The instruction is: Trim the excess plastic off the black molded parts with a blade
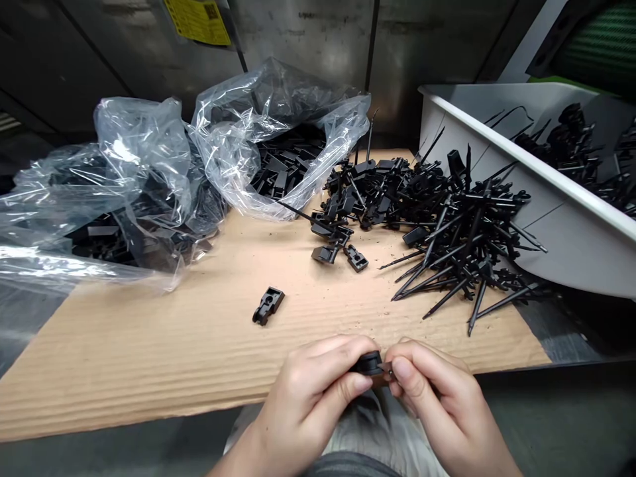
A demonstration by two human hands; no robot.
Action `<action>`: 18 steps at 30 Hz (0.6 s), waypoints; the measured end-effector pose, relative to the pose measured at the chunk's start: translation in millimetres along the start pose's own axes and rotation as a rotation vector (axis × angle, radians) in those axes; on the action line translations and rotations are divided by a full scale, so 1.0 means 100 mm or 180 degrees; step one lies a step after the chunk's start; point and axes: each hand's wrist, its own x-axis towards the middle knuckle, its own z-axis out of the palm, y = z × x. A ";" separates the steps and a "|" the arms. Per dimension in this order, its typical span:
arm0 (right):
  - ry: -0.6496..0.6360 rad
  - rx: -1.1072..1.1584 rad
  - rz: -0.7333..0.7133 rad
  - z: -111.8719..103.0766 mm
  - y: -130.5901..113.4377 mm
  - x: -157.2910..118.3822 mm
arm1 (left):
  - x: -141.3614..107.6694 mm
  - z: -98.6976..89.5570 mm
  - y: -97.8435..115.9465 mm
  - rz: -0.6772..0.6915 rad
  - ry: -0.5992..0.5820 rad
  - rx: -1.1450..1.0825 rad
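Note:
My left hand point(322, 391) is closed around a black plastic part point(368, 363), its thumb and forefinger on the part's left side. Opposite it, my right hand point(437, 391) pinches a small dark piece point(388, 370) against the part's right end. The fingers cover most of that piece, so its kind is unclear. Both hands are close together over my lap at the front edge of the cardboard point(189, 344). A single black plastic clip-like part point(269, 305) lies on the cardboard, beyond my left hand. Another similar part point(356, 258) rests farther back, beside the pile.
A tangled pile of black moulded parts with thin sprues point(462, 232) covers the right side. A white bin point(497, 139) with more such pieces stands behind it. Two clear plastic bags point(144, 142) point(223, 132) of black parts sit at the back left, before a metal wall.

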 end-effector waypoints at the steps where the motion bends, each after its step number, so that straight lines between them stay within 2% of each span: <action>1: 0.0001 -0.0005 -0.0005 0.00 0.00 0.00 | 0.00 0.00 0.00 0.0007 0.0006 0.0000; 7: -0.0062 -0.0070 0.0004 -0.02 -0.01 0.02 | -0.01 0.01 0.00 0.0037 -0.0006 0.0018; 13: -0.0439 0.0012 0.0089 -0.08 -0.03 0.05 | 0.00 0.00 0.01 0.0063 -0.0020 0.0027; 18: -0.0597 -0.0042 0.0026 -0.13 -0.04 0.09 | 0.01 -0.01 0.02 0.0019 -0.0083 -0.0006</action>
